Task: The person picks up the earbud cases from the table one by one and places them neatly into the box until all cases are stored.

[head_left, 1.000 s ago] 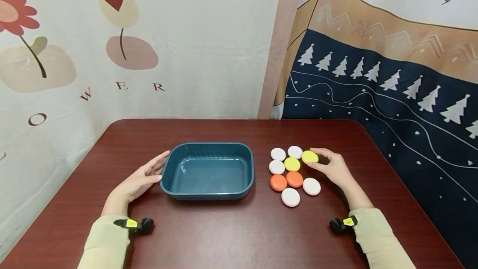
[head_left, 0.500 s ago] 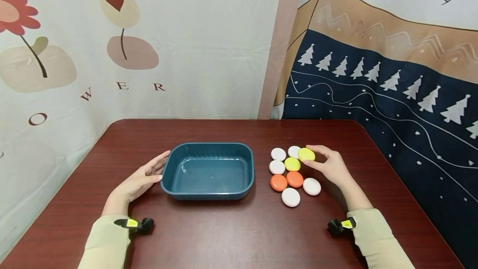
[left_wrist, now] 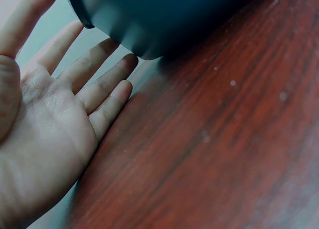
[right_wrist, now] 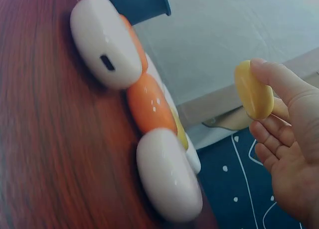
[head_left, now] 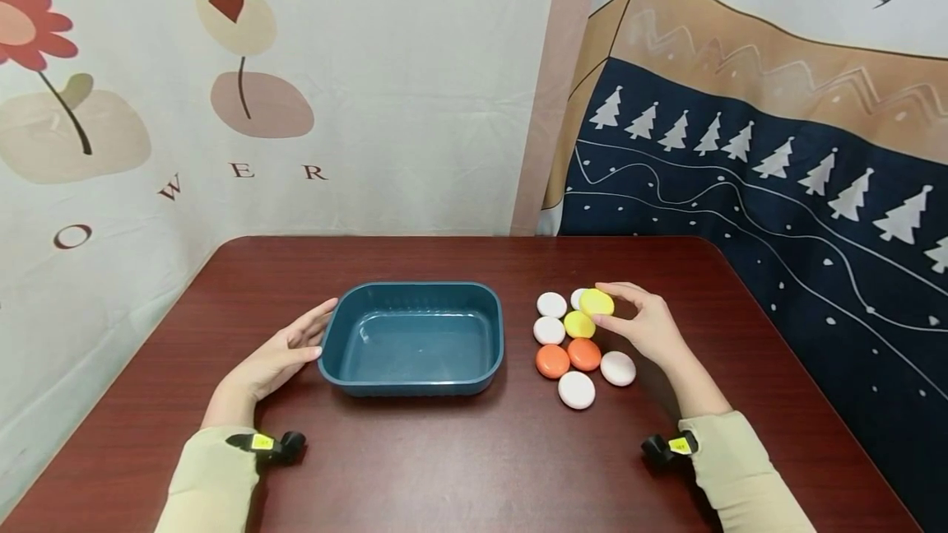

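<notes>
A yellow disc (head_left: pixel 596 303) is up off the table (head_left: pixel 444 467), above the far side of a cluster on the table's right half. Judging by this, the work looks barely begun: one disc is lifted, while five white discs (head_left: pixel 577 391), two orange discs (head_left: pixel 552 361) and a second yellow one (head_left: pixel 579 325) lie on the table, outside the tub (head_left: pixel 422 352). The lifted disc sits between the thumb and fingers of the right hand (head_left: pixel 648 323), pinched near the tips, on the side toward the table's right edge. The tub stands near the table's far edge, left of the cluster. At its left end is the left hand (head_left: pixel 277 360), fingers spread and fairly straight, tips at the wall, gripping nothing.
</notes>
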`<state>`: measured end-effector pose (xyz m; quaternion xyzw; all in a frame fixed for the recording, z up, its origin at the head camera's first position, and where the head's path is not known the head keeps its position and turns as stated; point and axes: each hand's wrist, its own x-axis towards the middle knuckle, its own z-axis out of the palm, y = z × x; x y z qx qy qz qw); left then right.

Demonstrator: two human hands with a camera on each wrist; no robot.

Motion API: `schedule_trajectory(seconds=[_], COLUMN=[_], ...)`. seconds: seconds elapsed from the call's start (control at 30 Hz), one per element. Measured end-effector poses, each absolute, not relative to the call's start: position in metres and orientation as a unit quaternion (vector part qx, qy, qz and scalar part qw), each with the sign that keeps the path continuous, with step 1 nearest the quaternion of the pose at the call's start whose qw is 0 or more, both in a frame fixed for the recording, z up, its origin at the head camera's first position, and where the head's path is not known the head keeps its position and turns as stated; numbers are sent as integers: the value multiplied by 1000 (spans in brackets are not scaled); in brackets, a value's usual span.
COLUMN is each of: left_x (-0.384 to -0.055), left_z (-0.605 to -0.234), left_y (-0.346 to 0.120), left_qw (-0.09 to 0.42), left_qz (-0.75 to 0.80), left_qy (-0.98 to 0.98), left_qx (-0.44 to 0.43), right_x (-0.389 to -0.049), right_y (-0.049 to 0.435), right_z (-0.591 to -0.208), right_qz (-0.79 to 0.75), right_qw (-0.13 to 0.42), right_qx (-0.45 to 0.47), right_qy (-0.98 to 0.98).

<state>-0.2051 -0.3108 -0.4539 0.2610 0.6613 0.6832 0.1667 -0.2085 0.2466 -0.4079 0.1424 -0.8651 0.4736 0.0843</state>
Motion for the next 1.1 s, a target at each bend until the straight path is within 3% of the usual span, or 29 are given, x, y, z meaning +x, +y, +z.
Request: schedule_trajectory(seconds=[1.1], left_x=[-204], left_z=[-453], left_y=[-309], left_qw=[159], left_qz=[682], left_qy=[666], left_qx=[257], right_x=[-201], right_y=[174], right_z=[-389], right_qz=[527], right_qw=[77], right_qx=[206], right_qy=[-821])
